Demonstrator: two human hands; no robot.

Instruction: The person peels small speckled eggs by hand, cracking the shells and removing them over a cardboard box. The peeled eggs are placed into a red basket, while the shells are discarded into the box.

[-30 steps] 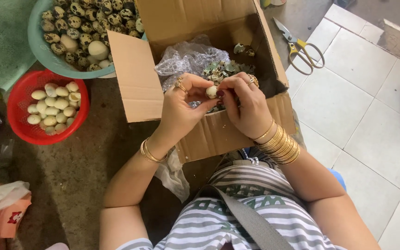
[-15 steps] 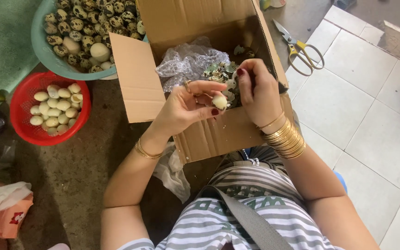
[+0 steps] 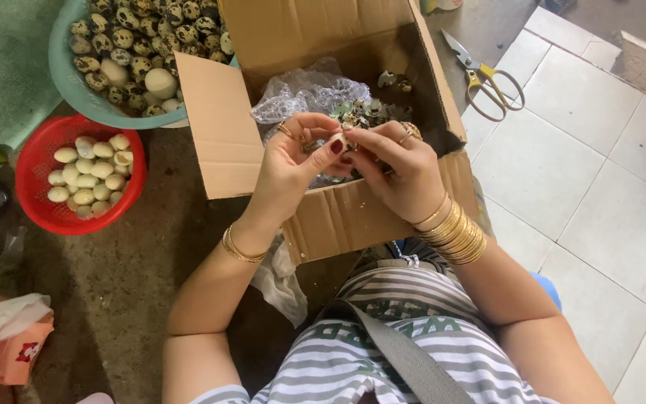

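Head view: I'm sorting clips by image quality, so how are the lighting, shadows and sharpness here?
Head view: soft, even daylight with no harsh glare; the pale floor tiles are brightest, and the cardboard box is shaded inside. Both hands, left hand and right hand, are fairly sharp around the small egg; the frame edges look a little soft.

There's just the one view here, worn on your head and pointed almost straight down into your lap. It sits close: your striped top fills the bottom edge, and the cardboard box (image 3: 353,217) sits dead centre right in front of you. The floor runs out to the frame's edges, with concrete on your left and white tiles (image 3: 599,209) on your right.
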